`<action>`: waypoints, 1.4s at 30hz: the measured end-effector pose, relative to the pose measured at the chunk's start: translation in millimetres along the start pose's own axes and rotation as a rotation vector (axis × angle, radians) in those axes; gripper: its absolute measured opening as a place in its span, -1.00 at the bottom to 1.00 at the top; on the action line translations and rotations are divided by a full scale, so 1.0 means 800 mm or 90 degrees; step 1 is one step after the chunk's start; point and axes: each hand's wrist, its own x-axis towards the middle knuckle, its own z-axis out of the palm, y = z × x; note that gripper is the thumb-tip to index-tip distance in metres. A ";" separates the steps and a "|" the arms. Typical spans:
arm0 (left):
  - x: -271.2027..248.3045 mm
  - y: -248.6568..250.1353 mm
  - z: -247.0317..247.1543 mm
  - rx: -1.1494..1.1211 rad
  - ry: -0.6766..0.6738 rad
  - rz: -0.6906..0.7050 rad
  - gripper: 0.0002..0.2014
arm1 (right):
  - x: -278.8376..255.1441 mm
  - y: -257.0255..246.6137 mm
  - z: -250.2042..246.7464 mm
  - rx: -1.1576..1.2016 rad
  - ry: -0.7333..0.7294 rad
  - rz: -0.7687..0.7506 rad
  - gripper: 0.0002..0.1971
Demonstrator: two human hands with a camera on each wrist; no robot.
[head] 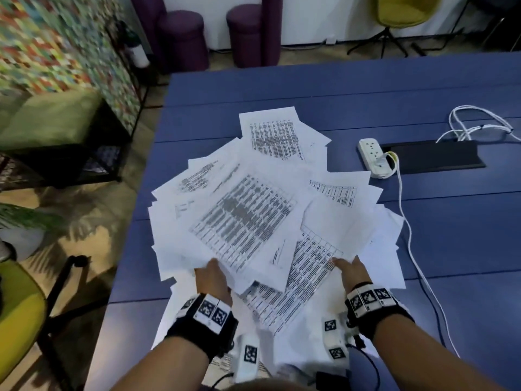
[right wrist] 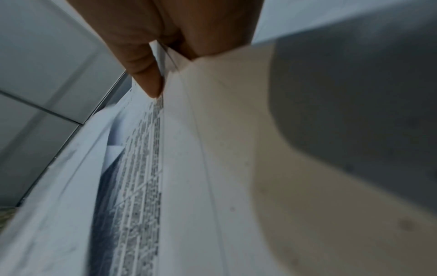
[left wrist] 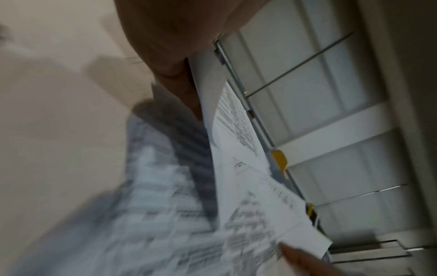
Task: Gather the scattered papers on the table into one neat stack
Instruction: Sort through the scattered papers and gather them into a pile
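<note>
A loose fan of white printed papers (head: 253, 210) overlaps on the blue table (head: 423, 88), and its near edge is lifted. My left hand (head: 211, 273) grips that edge at the left, thumb on top, fingers hidden beneath. My right hand (head: 351, 268) grips the same edge at the right in the same way. In the left wrist view my left hand (left wrist: 170, 46) pinches the blurred sheets (left wrist: 238, 168). The right wrist view has my right thumb (right wrist: 146, 78) pressed on the paper bundle (right wrist: 189, 168). More sheets (head: 282, 348) lie under my wrists at the table's near edge.
A white power strip (head: 373, 158) lies right of the pile beside a black cable slot (head: 439, 158). Its white cord (head: 408, 235) trails toward the front past the papers' right edge. A yellow chair (head: 17, 306) and a green bench (head: 48, 119) stand off the table's left side.
</note>
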 end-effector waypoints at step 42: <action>0.032 0.093 0.014 0.693 -0.416 0.285 -0.21 | -0.001 -0.037 -0.037 0.066 -0.210 0.065 0.35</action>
